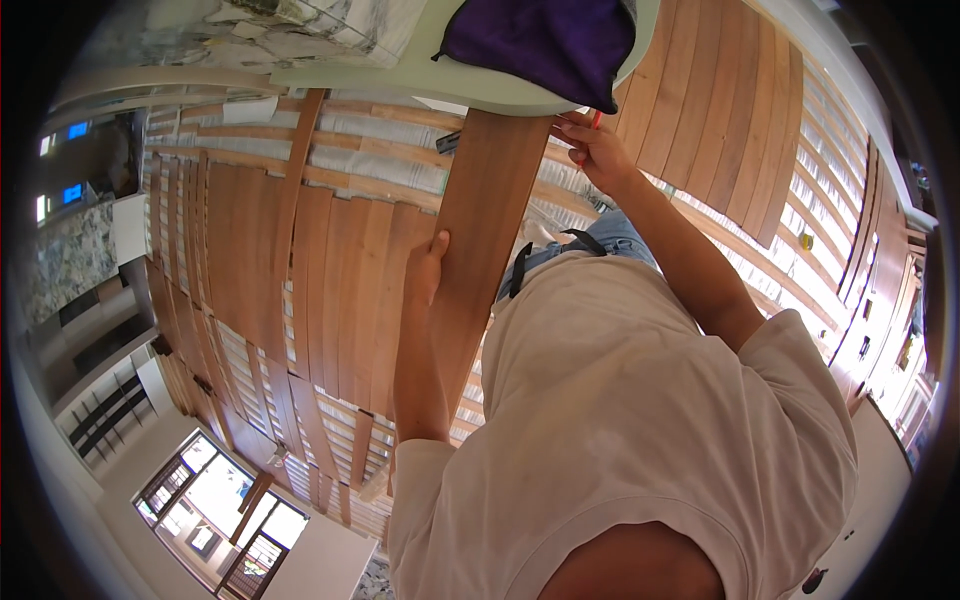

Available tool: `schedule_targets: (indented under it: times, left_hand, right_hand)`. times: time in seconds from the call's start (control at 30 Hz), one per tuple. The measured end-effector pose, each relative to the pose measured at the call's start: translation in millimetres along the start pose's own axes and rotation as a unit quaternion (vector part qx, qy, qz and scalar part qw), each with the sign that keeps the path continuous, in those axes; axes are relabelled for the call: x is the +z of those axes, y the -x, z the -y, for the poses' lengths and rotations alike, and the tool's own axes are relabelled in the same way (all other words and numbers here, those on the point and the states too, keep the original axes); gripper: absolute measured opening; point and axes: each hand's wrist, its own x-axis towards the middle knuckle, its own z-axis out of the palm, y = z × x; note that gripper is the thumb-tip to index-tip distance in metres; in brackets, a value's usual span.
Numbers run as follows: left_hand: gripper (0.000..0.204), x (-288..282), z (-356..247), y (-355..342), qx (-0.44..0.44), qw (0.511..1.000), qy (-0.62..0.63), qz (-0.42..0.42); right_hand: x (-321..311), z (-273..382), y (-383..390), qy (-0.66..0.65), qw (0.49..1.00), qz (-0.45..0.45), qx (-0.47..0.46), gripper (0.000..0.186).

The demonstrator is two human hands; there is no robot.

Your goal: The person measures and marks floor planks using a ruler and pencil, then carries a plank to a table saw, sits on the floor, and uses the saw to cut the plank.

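Observation:
A long brown wooden floorboard [487, 200] slants across the middle in front of me. Its far end passes against the rim of a pale green surface. My left hand [428, 265] grips the board's left edge, thumb on its upper face and fingers out of sight beneath. Near the far right corner of the board is my right hand [598, 152], its fingers pinched on a thin red stick like a pencil [597, 119]. Whether those fingertips also touch the board is hard to see.
A purple cloth with black edging [540, 45] lies on the pale green surface [440, 72]. Laid floorboards [350, 290] spread to the left, more [710, 110] to the right. Wooden battens [370, 160] with gaps run between them. A small yellow object [806, 241] rests at right.

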Motion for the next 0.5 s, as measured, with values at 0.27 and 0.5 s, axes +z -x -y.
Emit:
schedule_targets:
  times: [0.27,0.5]
  left_hand:
    - [0.063,15,5,1,-0.034,0.999,0.007,0.029]
    - [0.068,58,-27,16,0.013,0.973,-0.230,-0.012]
  right_hand:
    - [-18,-2,10,0.034,0.999,-0.034,0.015,0.045]
    - [-58,-17,42,0.072,0.984,-0.126,0.102,0.034]
